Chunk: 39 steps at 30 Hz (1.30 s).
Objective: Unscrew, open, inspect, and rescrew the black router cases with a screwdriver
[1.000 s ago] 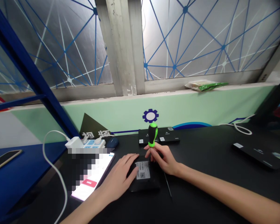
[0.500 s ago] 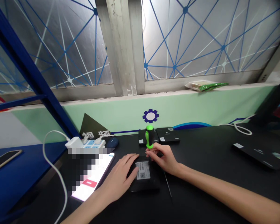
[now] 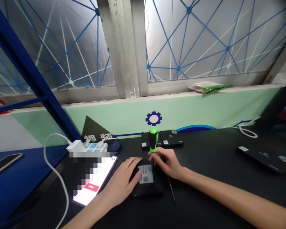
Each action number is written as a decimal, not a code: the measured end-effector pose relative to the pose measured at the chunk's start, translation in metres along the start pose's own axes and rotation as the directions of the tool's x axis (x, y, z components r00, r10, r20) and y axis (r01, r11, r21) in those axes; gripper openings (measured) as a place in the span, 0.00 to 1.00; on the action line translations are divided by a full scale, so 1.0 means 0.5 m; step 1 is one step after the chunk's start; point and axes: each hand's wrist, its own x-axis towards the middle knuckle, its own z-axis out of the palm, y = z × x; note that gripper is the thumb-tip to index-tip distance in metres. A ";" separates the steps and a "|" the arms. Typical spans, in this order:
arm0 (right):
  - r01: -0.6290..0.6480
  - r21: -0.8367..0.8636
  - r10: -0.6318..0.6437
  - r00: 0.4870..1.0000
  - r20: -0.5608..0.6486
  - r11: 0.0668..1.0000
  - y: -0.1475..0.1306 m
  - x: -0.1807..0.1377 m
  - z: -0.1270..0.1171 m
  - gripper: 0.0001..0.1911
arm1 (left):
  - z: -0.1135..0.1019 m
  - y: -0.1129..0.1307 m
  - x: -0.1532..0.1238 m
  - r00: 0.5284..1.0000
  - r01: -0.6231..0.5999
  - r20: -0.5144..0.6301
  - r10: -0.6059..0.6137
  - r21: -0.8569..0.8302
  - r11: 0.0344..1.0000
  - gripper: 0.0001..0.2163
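My right hand (image 3: pixel 166 161) pinches a screwdriver (image 3: pixel 153 140) just under its green and black handle. The screwdriver stands upright over the far right part of a flat black device (image 3: pixel 149 189) with a white printed label; its tip is hidden by my fingers. With fingers stretched out, my left hand (image 3: pixel 127 176) lies flat along the left side of the device, the thumb beside the label. A thin metal rod (image 3: pixel 171 189) lies on the table right of the device, its far end hidden under my right hand.
Two black boxes (image 3: pixel 171 138) lie at the wall, and another black box (image 3: pixel 267 159) is at the right. A lit phone (image 3: pixel 97 181), a power strip (image 3: pixel 92 148), a white cable (image 3: pixel 62 181) and a dark blue case (image 3: pixel 115 146) are on the left.
The screwdriver handle has turned about its upright axis, so its green stripe now faces right instead of left. Both hands stay in place.
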 end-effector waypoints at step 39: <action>-0.040 0.015 0.040 0.998 -0.049 0.999 0.004 0.003 0.004 0.07 | -0.003 0.005 0.001 1.000 0.003 0.005 -0.004 0.013 1.000 0.20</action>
